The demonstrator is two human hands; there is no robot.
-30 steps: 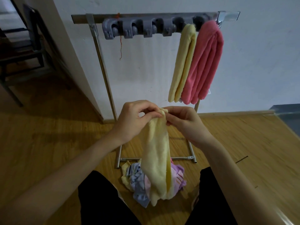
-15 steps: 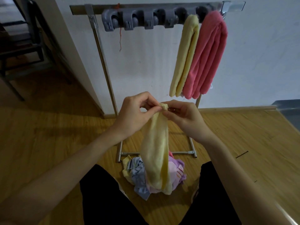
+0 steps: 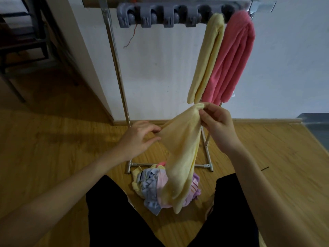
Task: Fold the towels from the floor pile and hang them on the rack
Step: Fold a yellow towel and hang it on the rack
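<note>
Rack (image 3: 114,56) stands against the white wall (image 3: 160,77), its base rail on the wood floor (image 3: 44,148) just behind the floor pile (image 3: 153,186). Wall corner juts out at left, w/ a dark chair frame (image 3: 26,41) beyond it; open floor to the left and right of the rack, and a dark step edge at far right. Grey clip strip (image 3: 156,16) runs along the top bar: four clips on the left side hang free, the right end is taken by a folded yellow towel (image 3: 206,56) and, touching it on its right, a folded pink towel (image 3: 233,57). A thin red thread dangles from the strip.

Right hand (image 3: 217,125) is raised in front of the hung towels' lower ends, fingers and thumb curled, pinching the top corner of a pale yellow towel (image 3: 181,157). Left hand (image 3: 140,138) sits lower and to the left, fingers loosely bent, fingertips pinching the towel's side edge (grip looks light; can't tell how much cloth is between the fingers). Towel stretches at a slant between the two hands, then hangs down w/ its bottom end over the pile. Pile is mixed cloth, pink, lilac, blue-striped, yellow, lying between the person's knees (dark trousers) and the rack base.
</note>
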